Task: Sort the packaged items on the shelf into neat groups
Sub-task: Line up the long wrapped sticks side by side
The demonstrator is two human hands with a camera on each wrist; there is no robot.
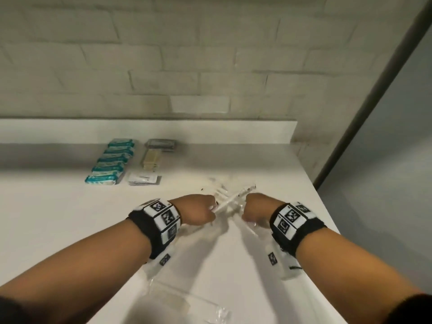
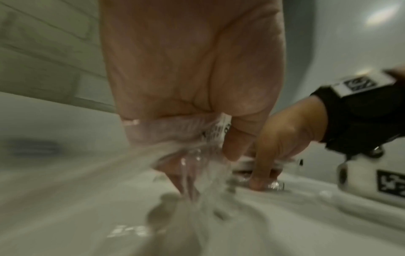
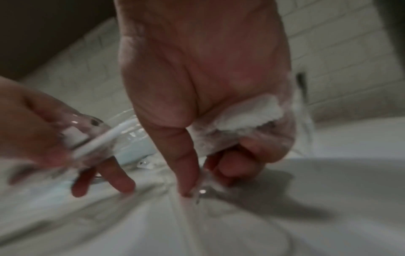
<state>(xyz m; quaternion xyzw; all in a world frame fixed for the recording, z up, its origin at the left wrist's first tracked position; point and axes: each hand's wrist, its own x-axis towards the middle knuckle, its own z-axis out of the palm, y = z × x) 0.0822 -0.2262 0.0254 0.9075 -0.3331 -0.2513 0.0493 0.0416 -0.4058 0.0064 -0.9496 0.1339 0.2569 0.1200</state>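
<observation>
Both hands meet over a loose pile of clear-wrapped packets (image 1: pixel 221 183) on the white shelf (image 1: pixel 58 218). My left hand (image 1: pixel 209 210) grips a clear wrapper holding a long white stick (image 1: pixel 230 199); the right wrist view shows that stick (image 3: pixel 98 140) crossing the left hand's fingers (image 3: pixel 122 180). My right hand (image 1: pixel 245 212) curls around another clear packet with a white pad inside (image 3: pixel 247 114), its thumb tip pressing on the shelf. The left wrist view, blurred, shows the left hand (image 2: pixel 210 155) closed on crinkled clear plastic (image 2: pixel 190 136) beside the right hand (image 2: pixel 282 138).
Sorted groups lie at the back left: a row of teal packets (image 1: pixel 109 162), tan packets (image 1: pixel 150 160), grey packets (image 1: pixel 161 145) and flat white sachets (image 1: pixel 143 178). More clear wrappers (image 1: pixel 187 305) lie near the front edge. The shelf ends at the right, beside a grey wall.
</observation>
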